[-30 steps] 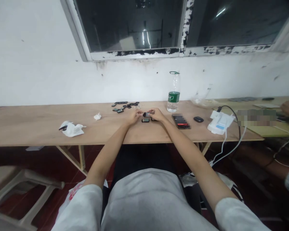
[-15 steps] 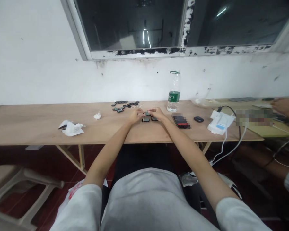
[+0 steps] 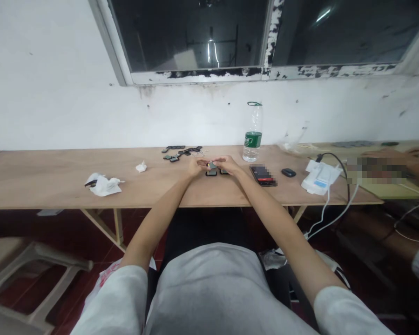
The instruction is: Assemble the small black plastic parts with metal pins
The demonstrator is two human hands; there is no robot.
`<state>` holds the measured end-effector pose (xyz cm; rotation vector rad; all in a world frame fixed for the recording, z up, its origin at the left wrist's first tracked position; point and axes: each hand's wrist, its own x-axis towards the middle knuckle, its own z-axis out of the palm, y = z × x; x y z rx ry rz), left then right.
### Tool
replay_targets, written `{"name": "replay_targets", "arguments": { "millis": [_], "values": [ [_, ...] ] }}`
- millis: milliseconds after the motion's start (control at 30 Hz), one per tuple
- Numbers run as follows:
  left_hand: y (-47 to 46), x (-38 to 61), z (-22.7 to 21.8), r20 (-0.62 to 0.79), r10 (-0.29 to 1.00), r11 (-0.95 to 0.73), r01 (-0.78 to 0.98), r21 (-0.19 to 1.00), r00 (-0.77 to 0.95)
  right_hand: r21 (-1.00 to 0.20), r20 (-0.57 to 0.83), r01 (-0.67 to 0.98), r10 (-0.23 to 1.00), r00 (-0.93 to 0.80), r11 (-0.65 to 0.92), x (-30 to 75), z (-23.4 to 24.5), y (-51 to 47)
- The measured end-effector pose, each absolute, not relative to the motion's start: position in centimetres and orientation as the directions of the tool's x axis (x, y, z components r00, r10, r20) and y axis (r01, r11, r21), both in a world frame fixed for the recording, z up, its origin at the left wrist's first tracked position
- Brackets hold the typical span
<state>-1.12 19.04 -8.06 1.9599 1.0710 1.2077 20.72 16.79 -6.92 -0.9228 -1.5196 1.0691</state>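
My left hand (image 3: pixel 198 166) and my right hand (image 3: pixel 226 164) meet over the middle of the table. Between their fingertips is a small flat grey-green piece with a dark edge (image 3: pixel 212 165), gripped from both sides. A tiny yellow spot shows at its left end, by my left fingers. Just below my hands lie two similar dark-rimmed pieces, one on the left (image 3: pixel 211 173) and one on the right (image 3: pixel 224 171), the latter partly covered by my right hand. Behind my left hand lies a loose group of several dark pieces (image 3: pixel 185 152), with small pale bits (image 3: pixel 199 154) beside them.
On the right stand a water bottle (image 3: pixel 253 139), a phone (image 3: pixel 261 175), a black oval case (image 3: pixel 288 172) and a white power strip (image 3: pixel 319 179) with cables. Crumpled tissues (image 3: pixel 106 186) lie left. Another person's hand (image 3: pixel 398 160) is at the far right. A stool (image 3: pixel 38 279) stands lower left.
My left fingers have shifted slightly on the held piece, which looks tilted differently, and a yellow spot now shows there. The other person's hands at the far right have moved inward.
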Motion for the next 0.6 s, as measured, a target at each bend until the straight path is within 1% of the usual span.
{"name": "replay_targets", "arguments": {
  "millis": [100,233,300,433,600],
  "values": [
    [18.6,-1.3,-7.9,0.412,0.852,-0.516,0.375,0.771,0.324,-0.930,0.334,0.092,0.921,-0.203,0.357,20.8,-7.0,16.8],
    [18.0,-1.2,-7.5,0.497,0.773,-0.633,0.428,0.644,0.395,-0.897,0.393,0.144,0.904,-0.169,0.417,21.0,-7.2,17.1],
    [17.9,-1.0,-7.4,0.504,0.756,-0.654,0.469,0.594,0.417,-0.887,0.402,0.174,0.901,-0.161,0.427,21.1,-7.3,17.3],
    [17.8,-0.6,-7.3,0.460,0.762,-0.648,0.528,0.549,0.456,-0.859,0.418,0.255,0.896,-0.152,0.444,21.2,-7.5,17.5],
    [18.0,-0.4,-7.3,0.450,0.730,-0.683,0.521,0.512,0.514,-0.783,0.459,0.400,0.877,-0.146,0.476,20.8,-7.8,17.5]
  ]
}}
